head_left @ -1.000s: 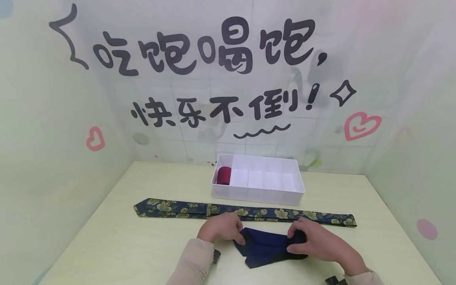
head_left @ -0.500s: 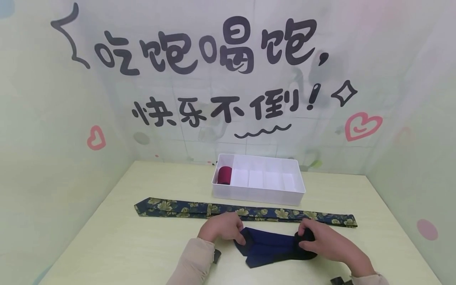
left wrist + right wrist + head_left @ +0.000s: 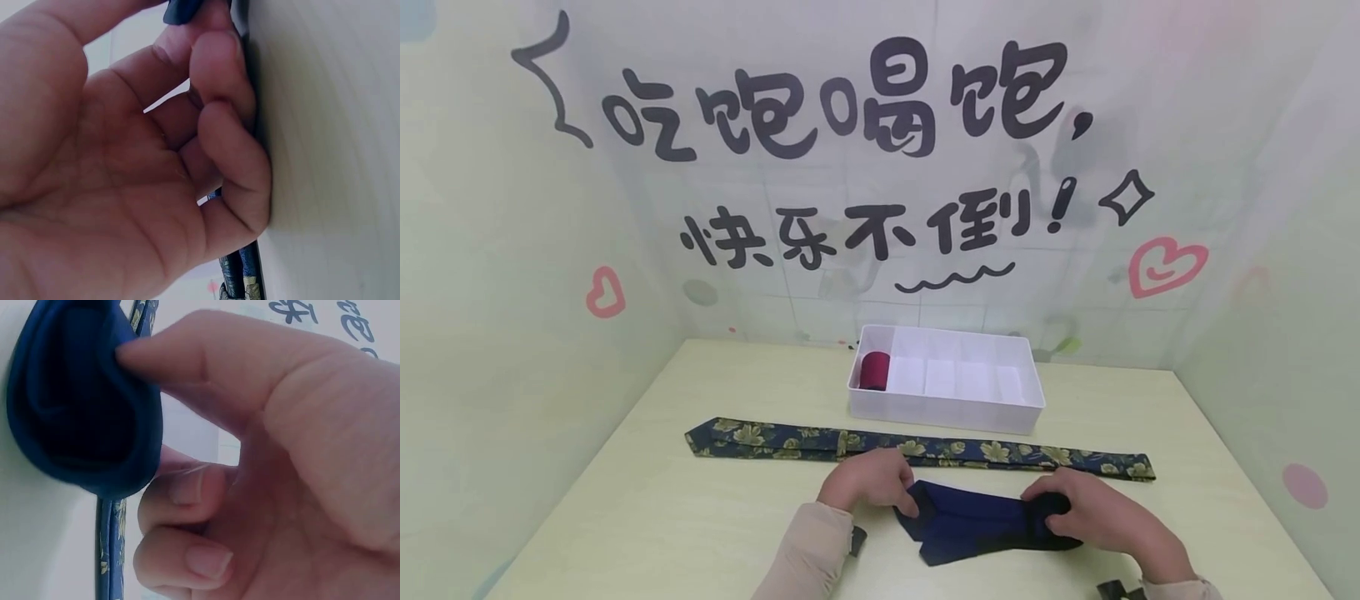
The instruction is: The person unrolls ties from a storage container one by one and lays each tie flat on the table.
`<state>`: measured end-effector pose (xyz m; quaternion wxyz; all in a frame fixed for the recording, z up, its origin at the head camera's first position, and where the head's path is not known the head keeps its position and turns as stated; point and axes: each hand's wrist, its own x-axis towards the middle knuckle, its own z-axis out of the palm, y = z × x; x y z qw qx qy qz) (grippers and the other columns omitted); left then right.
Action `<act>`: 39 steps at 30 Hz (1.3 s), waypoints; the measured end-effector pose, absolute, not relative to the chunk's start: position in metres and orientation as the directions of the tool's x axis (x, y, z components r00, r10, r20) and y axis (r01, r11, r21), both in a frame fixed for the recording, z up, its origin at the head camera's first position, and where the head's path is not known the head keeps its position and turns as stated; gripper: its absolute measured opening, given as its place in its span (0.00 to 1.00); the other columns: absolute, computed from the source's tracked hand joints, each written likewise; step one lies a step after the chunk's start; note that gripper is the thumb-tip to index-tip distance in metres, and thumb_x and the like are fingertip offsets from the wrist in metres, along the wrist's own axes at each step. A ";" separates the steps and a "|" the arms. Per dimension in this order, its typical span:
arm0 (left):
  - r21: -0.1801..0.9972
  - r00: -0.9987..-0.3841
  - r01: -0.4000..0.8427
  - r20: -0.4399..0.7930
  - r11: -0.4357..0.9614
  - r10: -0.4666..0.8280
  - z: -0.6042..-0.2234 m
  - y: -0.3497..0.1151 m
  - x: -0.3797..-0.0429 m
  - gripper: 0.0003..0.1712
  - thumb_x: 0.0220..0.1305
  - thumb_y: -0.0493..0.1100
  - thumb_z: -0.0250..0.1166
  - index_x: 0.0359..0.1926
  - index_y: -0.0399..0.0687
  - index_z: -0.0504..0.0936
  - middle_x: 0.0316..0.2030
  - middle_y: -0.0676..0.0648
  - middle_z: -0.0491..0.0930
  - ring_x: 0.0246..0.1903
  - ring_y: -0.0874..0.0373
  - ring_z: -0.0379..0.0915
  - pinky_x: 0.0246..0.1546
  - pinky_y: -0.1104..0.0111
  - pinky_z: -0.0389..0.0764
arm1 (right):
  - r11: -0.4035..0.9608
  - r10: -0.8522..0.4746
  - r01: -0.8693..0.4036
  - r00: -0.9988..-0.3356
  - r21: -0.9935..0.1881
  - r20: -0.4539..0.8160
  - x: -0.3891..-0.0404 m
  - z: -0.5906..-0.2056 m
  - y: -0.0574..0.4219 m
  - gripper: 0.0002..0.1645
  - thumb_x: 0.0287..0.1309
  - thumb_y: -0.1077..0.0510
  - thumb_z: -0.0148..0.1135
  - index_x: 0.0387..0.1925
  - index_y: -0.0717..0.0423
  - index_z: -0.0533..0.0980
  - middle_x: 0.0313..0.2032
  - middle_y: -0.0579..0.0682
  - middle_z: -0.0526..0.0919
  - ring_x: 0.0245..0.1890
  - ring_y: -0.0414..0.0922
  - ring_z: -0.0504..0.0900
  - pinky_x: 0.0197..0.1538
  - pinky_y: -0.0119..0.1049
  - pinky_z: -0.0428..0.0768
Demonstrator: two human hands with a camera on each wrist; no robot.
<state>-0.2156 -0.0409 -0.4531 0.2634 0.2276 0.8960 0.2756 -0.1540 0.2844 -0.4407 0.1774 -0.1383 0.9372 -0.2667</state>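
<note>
A dark navy necktie (image 3: 973,517) lies on the table near its front, its left part spread flat with the lining side up and its right part rolled up. At the pointed left end, my left hand (image 3: 871,479) pinches the fabric, its other fingers curled against the tabletop. My right hand (image 3: 1097,510) grips the rolled part between thumb and fingers. The right wrist view shows that roll (image 3: 81,412) end-on, with loose, wide layers. Just behind both hands stretches a navy necktie with golden flowers (image 3: 992,451), laid out lengthwise.
Toward the back of the table (image 3: 760,517) stands a white divided box (image 3: 946,410). A dark red roll of fabric (image 3: 874,372) sits in its leftmost compartment. Printed panels wall in the table at the back and both sides.
My right hand has shifted to the right with the roll, and a longer flat stretch of the navy necktie shows between my hands. The left hand stays at the pointed end.
</note>
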 end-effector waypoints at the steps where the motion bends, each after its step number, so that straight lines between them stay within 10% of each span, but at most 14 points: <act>1: 0.612 -0.758 0.260 -0.349 0.747 0.551 -0.453 -0.041 -0.216 0.33 0.55 0.41 0.75 0.10 0.55 0.59 0.12 0.58 0.51 0.16 0.61 0.44 0.21 0.67 0.50 | 0.822 -0.353 -0.168 -0.900 -0.544 -0.256 -0.154 -0.441 0.284 0.20 0.55 0.63 0.70 0.48 0.41 0.83 0.52 0.49 0.83 0.53 0.50 0.80 0.49 0.44 0.79; 14: 0.590 -0.768 0.252 -0.360 0.767 0.529 -0.448 -0.042 -0.216 0.33 0.55 0.42 0.76 0.10 0.55 0.60 0.12 0.58 0.51 0.16 0.60 0.43 0.21 0.67 0.51 | 0.837 -0.316 -0.146 -0.916 -0.528 -0.247 -0.152 -0.443 0.273 0.22 0.53 0.44 0.76 0.46 0.46 0.81 0.47 0.45 0.85 0.48 0.45 0.83 0.47 0.45 0.80; 29: 0.604 -0.766 0.249 -0.356 0.757 0.536 -0.452 -0.041 -0.215 0.32 0.55 0.42 0.76 0.10 0.54 0.60 0.12 0.58 0.51 0.16 0.60 0.44 0.21 0.67 0.50 | 0.822 -0.329 -0.116 -0.895 -0.557 -0.299 -0.153 -0.444 0.276 0.22 0.55 0.63 0.67 0.51 0.46 0.77 0.47 0.51 0.80 0.35 0.46 0.71 0.36 0.38 0.69; 39: 0.603 -0.766 0.243 -0.361 0.760 0.532 -0.452 -0.039 -0.214 0.32 0.55 0.42 0.76 0.10 0.55 0.61 0.12 0.58 0.51 0.16 0.60 0.45 0.21 0.67 0.50 | 0.817 -0.333 -0.121 -0.898 -0.564 -0.289 -0.153 -0.442 0.288 0.13 0.61 0.52 0.70 0.44 0.47 0.78 0.44 0.47 0.81 0.41 0.43 0.75 0.42 0.39 0.74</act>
